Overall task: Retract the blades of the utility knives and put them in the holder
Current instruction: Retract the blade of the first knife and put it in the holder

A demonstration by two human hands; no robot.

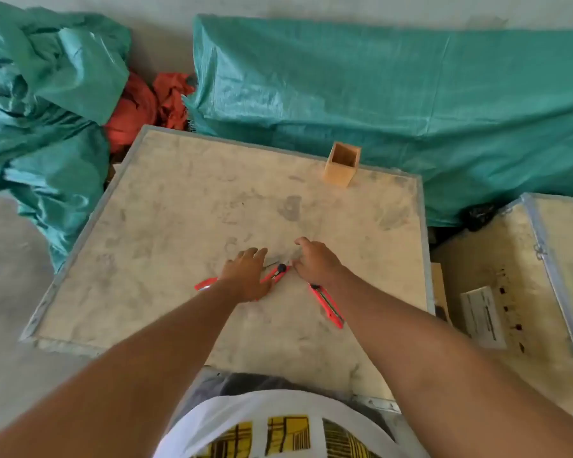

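Crumpled green tarp (40,104) in the upper left of the frame, red cloth (146,100) just right of it. Big scuffed crate top (166,226) filling the middle. Three red utility knives there: one (205,285) poking out left of the left hand (245,276), one (276,274) between the hands with a bit of blade showing, one (326,305) partly under the right hand (315,264). Left hand flat, fingers spread, lying over the knives, not closed on anything. Right hand curled down on the third knife's tip end; can't tell if actually gripping. Wooden holder (342,165) upright at the crate's far edge, right of centre, looking empty inside. Open crate (543,259) at lower right, white box (483,317) in it.
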